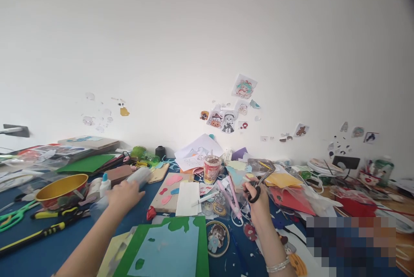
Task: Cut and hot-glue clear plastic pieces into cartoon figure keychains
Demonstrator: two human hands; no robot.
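Scissors [265, 174] are held in the right hand [260, 208], just above the right-centre part of the work surface; the fingers are closed about the dark handles and the blades are angled up and away. The left hand [125, 196] is placed over a clear plastic wrap [139, 176], fingers partly extended; whether the wrap is gripped cannot be told. Between the forearms a green sheet [202, 249] is laid, overlapped by a light blue sheet [168, 249] with irregular edges; a round framed figure [217, 239] is seen just beside it. The blue tabletop [39, 264] is crowded with papers and tools and is bounded by a pale wall [181, 31], to which small cut-out pictures [229, 121] are fixed. Containers: a bowl [63, 187] with gold interior at left; a glue bottle [105, 186] with blue cap beside it; a patterned cup [211, 171] at centre, brown contents visible; a clear tray [255, 167] with a yellow item in it; a lip-printed cup [368, 178] at far right, slender items standing inside.
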